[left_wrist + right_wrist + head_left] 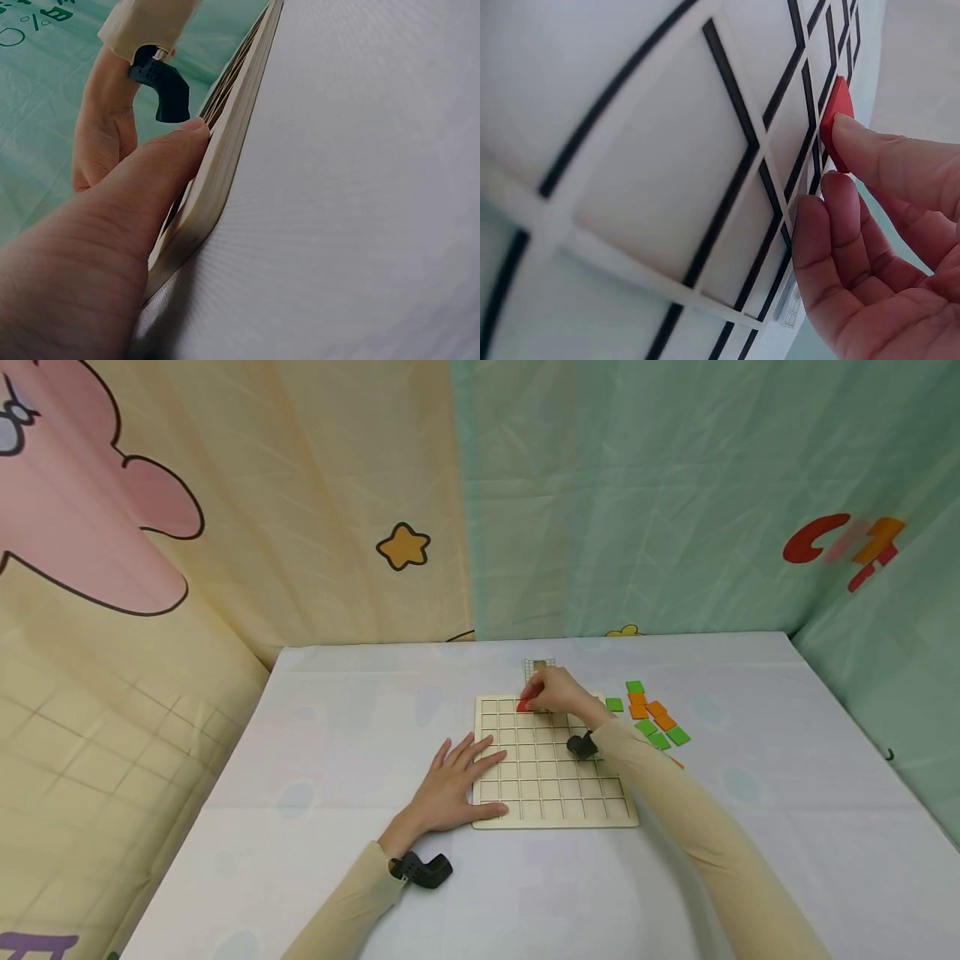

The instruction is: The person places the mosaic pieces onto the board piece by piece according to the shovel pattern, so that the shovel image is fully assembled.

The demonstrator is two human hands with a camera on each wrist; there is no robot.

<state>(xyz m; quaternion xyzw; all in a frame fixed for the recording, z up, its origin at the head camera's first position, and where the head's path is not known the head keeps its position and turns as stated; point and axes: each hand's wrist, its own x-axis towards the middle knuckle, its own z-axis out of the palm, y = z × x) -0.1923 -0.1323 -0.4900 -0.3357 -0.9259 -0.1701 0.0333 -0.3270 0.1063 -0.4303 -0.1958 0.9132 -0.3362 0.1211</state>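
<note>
A pale wooden grid board [528, 770] lies flat on the table. At its far edge, my right hand [557, 691] pinches a red tile [522, 704] between thumb and fingers, over the top row of cells. In the right wrist view the red tile [839, 124] is tilted against the grid lines, with the thumb on its face. My left hand [450, 785] rests with spread, straight fingers on the board's left side. Its thumb [161, 169] lies along the board's rim [225, 161] in the left wrist view.
Several green tiles [678, 736] and orange tiles [664, 722] lie loose to the right of the board, partly behind the right forearm. A small printed grid card [529, 667] sits beyond the board's far edge. Curtains [337, 527] hang behind the table.
</note>
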